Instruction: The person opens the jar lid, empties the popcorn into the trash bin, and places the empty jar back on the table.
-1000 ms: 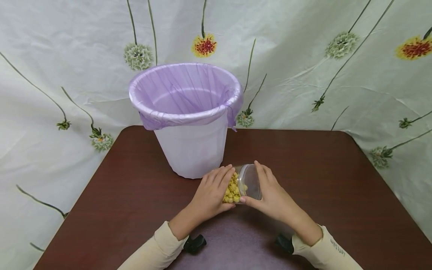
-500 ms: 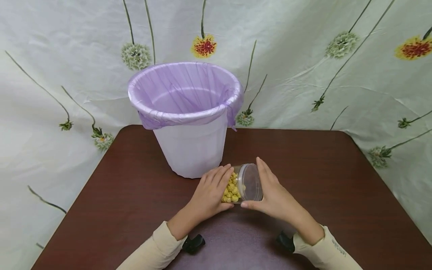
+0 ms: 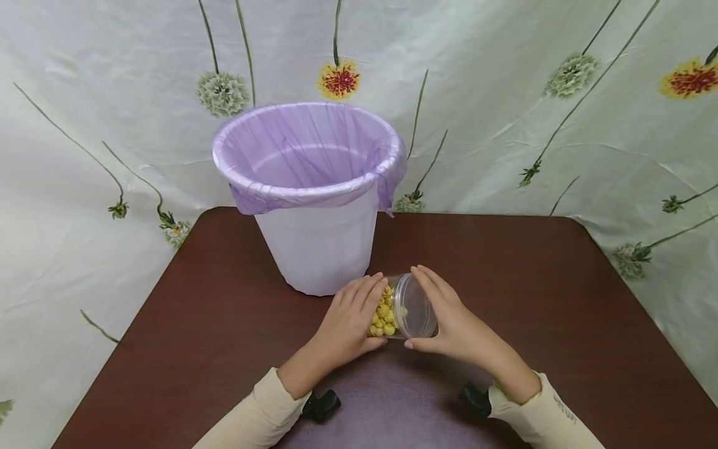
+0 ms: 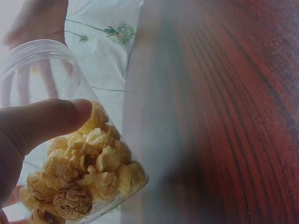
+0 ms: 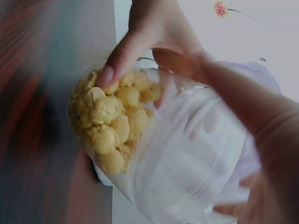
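My left hand (image 3: pixel 350 315) grips a clear plastic jar (image 3: pixel 389 284), thumb on the near side and fingers over the top. Caramel-coated popcorn (image 4: pixel 107 158), yellow in the head view, fills the jar's bottom end. The jar lies sideways, its clear round lid (image 3: pixel 419 308) facing right. Around that lid, my right hand (image 3: pixel 457 324) spans with fingertips at the upper rim and thumb at the lower one. In the right wrist view, the right thumb (image 5: pixel 247 100) and blurred fingertips (image 5: pixel 250 198) stand on either side of the lid end, with the left thumb (image 5: pixel 119 63) pressed against the popcorn end.
A white bin (image 3: pixel 322 249) with a purple liner bag (image 3: pixel 308 196) folded over its rim stands just behind the jar, to the left. The dark wooden table (image 3: pixel 505 262) ends at a flower-patterned curtain (image 3: pixel 482 93) behind.
My right fingers lifted off the lid's upper rim, then came back down to it, further left. The right thumb has slid slightly right along the lower rim. The left hand stays about put.
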{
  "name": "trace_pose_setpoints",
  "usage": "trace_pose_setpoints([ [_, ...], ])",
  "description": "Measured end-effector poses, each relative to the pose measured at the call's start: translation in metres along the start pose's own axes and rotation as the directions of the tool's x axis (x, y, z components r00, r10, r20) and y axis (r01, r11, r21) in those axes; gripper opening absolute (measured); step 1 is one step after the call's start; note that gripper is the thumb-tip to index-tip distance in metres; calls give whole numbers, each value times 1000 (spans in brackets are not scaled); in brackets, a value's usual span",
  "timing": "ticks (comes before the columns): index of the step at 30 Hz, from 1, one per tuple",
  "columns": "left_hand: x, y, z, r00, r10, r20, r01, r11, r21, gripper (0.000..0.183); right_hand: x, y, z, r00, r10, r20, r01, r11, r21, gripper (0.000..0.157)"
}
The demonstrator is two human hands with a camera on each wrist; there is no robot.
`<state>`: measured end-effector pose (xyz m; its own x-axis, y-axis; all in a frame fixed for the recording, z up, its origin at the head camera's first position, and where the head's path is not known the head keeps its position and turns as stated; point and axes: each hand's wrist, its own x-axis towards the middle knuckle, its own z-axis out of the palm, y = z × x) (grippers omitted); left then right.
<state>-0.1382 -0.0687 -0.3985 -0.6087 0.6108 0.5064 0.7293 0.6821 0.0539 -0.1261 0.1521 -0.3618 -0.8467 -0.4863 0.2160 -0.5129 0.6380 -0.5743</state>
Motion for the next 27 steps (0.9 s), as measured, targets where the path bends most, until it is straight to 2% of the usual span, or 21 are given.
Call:
trace_pose_setpoints([
  [2,0,0,-1,1000,-5,-2,5,1000,-10,103,0,-1,0,1000,15,-3,-15,1000,1,115],
  [7,1,2,-2,1000,-5,-14,5,1000,-29,102,-1,-9,1,983,178,-33,-178,984,2,107],
  [9,1,2,-2,1000,-2,-17,1,1000,-26,102,-1,-10,1,982,182,-42,-182,983,2,104],
  [11,0,2,-2,1000,2,-18,-2,1000,-20,103,0,-9,0,990,136,-48,-136,991,4,104],
  [14,0,1,-2,1000,6,-20,-6,1000,-23,104,0,-4,-3,999,4,-48,-4,1000,-9,104],
  [17,0,0,-3,1000,-17,-18,17,999,-39,105,0,4,-7,988,-148,-46,145,988,-56,106],
  [20,-1,-1,-3,999,-45,-9,45,997,-55,106,0,11,-14,973,-223,-59,215,970,-113,109],
  [22,-1,-2,-3,999,-53,-5,53,997,-59,107,0,18,-21,977,-198,-82,184,972,-145,110],
  [27,-1,-2,-3,999,-42,-17,41,998,-56,107,2,40,-36,994,-37,-107,9,968,-252,109],
])
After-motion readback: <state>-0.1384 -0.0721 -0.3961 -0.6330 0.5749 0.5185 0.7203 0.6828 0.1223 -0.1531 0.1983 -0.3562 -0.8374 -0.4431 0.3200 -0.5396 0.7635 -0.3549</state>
